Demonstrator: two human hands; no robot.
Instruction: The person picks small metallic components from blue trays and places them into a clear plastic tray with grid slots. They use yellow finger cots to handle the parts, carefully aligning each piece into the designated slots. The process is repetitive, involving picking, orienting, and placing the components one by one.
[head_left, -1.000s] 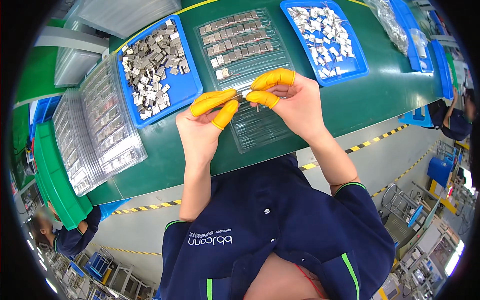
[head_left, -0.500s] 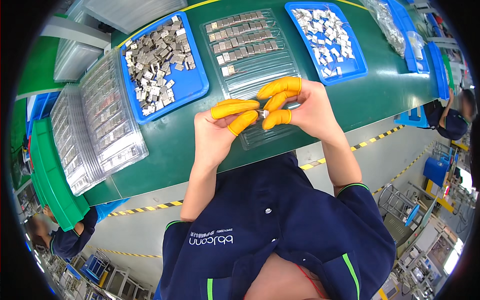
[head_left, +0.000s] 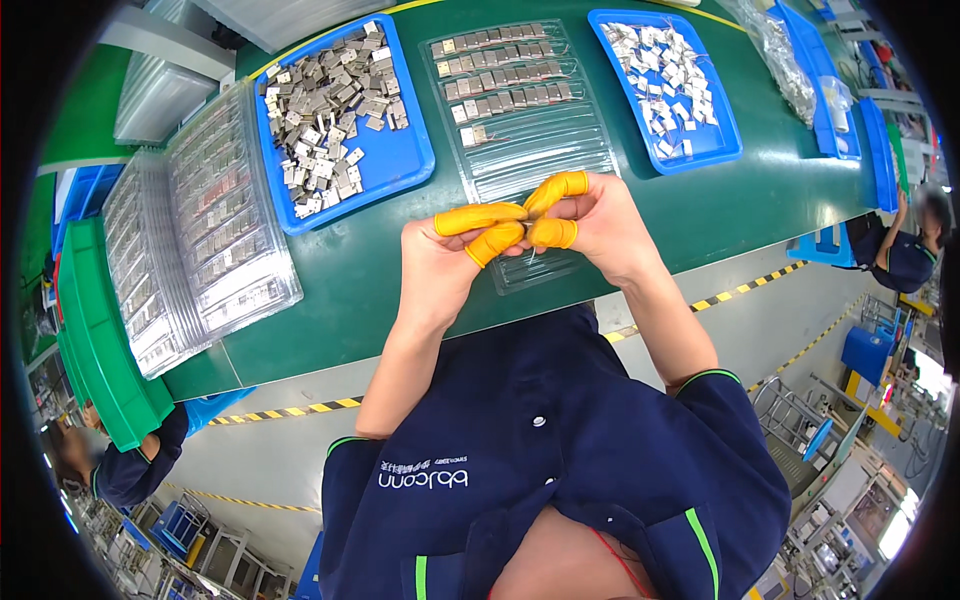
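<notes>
Yellow finger cots cover several fingers of both my hands. My left hand [head_left: 447, 250] and my right hand [head_left: 603, 228] meet fingertip to fingertip above the near end of a clear plastic tray [head_left: 540, 160]. Pinched between them is a small USB connector [head_left: 528, 228], mostly hidden by the fingers, with a thin pale wire end showing below. In the clear tray, several rows of metal-shelled connectors [head_left: 512, 98] lie in the far slots, and a shorter row starts nearer me.
A blue tray [head_left: 405, 178] of loose metal connector shells stands left; another blue tray [head_left: 722, 150] holds white wired pieces. Stacked clear trays [head_left: 225, 290] and a green bin [head_left: 115, 370] lie at far left. Co-workers sit beyond both sides of the green table [head_left: 350, 290].
My fingertips have closed in around the connector, so its white part no longer shows. My right hand's fingers have drawn together and lower. The whole view has shifted slightly.
</notes>
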